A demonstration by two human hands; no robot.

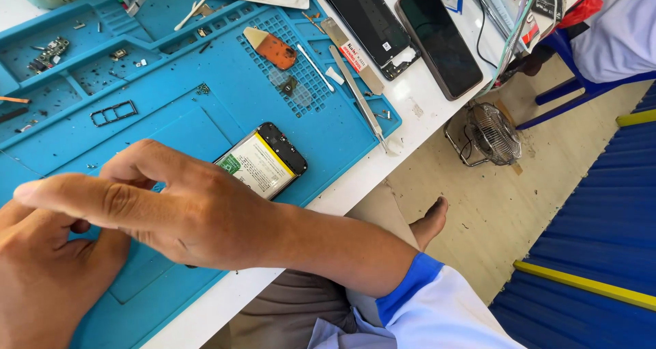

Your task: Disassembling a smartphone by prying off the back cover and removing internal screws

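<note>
Our left hand [41, 280] sits closest, down in the bottom left corner, fingers curled in tight. We honestly can't tell if anything is pinched in there. Right hand [184, 209] reaches across it, index finger stretched out flat to the left, the other fingers bent down over the opened phone [263, 161], which lies back-off on the blue repair mat [171, 96] with its white-and-yellow battery showing. Whether those bent fingers actually touch the phone is hidden. Further up the mat we've got an orange pick [273, 48], a SIM tray [113, 113] and metal tweezers [359, 96] near the mat's edge. Two dark phones [410, 31] lie on the white table [424, 110] beyond.
</note>
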